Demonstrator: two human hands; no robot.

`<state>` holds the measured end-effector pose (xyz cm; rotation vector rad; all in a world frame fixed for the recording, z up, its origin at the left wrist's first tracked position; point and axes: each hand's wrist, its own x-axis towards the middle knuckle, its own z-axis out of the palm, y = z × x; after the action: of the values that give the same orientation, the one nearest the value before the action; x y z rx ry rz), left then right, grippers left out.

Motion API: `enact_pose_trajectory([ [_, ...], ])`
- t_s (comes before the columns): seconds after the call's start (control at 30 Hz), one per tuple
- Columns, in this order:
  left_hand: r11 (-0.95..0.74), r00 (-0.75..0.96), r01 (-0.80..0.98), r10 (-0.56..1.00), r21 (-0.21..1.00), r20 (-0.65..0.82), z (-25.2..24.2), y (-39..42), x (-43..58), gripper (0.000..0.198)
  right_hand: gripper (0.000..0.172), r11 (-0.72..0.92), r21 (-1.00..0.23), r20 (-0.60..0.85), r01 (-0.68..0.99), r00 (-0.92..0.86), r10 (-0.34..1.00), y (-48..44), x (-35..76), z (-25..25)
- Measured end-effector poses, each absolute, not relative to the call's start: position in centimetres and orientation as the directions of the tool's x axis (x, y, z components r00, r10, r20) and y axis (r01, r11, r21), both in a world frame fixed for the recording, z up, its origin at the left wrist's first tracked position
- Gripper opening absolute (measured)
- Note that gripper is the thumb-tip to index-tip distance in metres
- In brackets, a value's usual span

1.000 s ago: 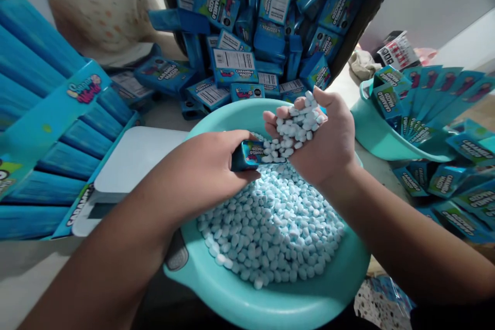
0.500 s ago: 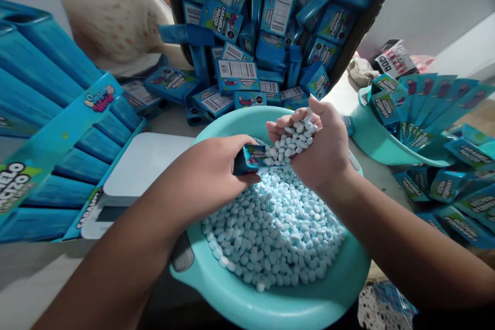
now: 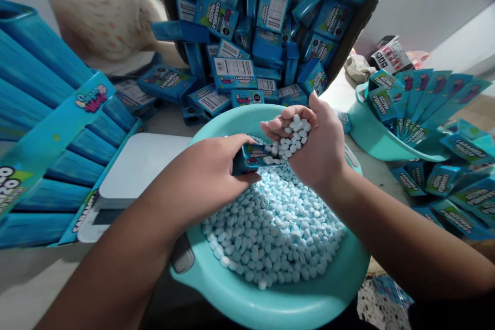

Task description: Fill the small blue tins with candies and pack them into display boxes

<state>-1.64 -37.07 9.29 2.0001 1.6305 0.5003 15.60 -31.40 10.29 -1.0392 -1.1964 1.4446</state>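
My left hand (image 3: 216, 170) is wrapped round a small blue candy box (image 3: 253, 157), which lies on its side with its mouth turned toward the right. Cupped palm-up, my right hand (image 3: 319, 144) carries a heap of pale blue candies (image 3: 296, 136) against that mouth. Several candies sit right at the box's opening. Below both hands, a turquoise basin (image 3: 294, 304) holds a large mass of the same candies. The inside of the box is mostly hidden from view.
A white kitchen scale (image 3: 139, 162) stands left of the basin, beside a blue display carton (image 3: 58, 129) of boxes. Behind, a dark container (image 3: 371, 10) spills blue boxes (image 3: 234, 73). On the right are a second turquoise tub (image 3: 386, 139) and more boxes (image 3: 472, 185).
The heap in my right palm has shrunk, with candies moved toward the box's mouth. My hands have barely shifted; the surroundings slid slightly left in view.
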Motion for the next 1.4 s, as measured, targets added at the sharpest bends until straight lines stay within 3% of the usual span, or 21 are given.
enact_pose_trajectory([
  [0.3, -0.191, 0.254, 0.753, 0.967, 0.629, -0.011, 9.3, -37.1, -1.8, 0.045, 0.065, 0.104, -0.992, 0.086, 0.077, -0.212, 0.974, -32.1, 15.1, 10.8],
  [0.47, -0.198, 0.254, 0.76, 0.967, 0.62, -0.002, 9.3, -37.1, -1.7, 0.041, 0.072, 0.168, -0.984, 0.144, 0.065, -0.279, 0.949, -31.9, 15.3, 10.2],
  [0.67, -0.183, 0.234, 0.799, 0.972, 0.573, -0.015, 9.4, -37.2, -1.7, 0.039, 0.073, 0.121, -0.99, 0.098, 0.074, -0.266, 0.959, -32.4, 15.3, 10.6],
  [1.0, -0.145, 0.217, 0.77, 0.975, 0.621, -0.041, 9.6, -37.3, -1.7, 0.038, 0.052, 0.282, -0.952, 0.228, 0.119, -0.338, 0.913, -32.6, 15.3, 11.6],
  [1.13, -0.13, 0.191, 0.798, 0.981, 0.589, -0.042, 9.6, -37.2, -1.6, 0.038, 0.029, 0.434, -0.846, 0.25, 0.31, -0.488, 0.836, -32.2, 16.9, 12.7],
  [1.3, -0.12, 0.174, 0.784, 0.984, 0.609, -0.03, 9.8, -37.3, -1.4, 0.035, 0.021, 0.489, -0.559, 0.009, 0.669, -0.585, 0.811, -31.3, 19.0, 13.0],
  [1.4, -0.115, 0.171, 0.787, 0.985, 0.606, -0.034, 9.9, -37.4, -1.3, 0.035, 0.017, 0.451, -0.5, -0.05, 0.739, -0.545, 0.837, -31.1, 19.3, 13.0],
])
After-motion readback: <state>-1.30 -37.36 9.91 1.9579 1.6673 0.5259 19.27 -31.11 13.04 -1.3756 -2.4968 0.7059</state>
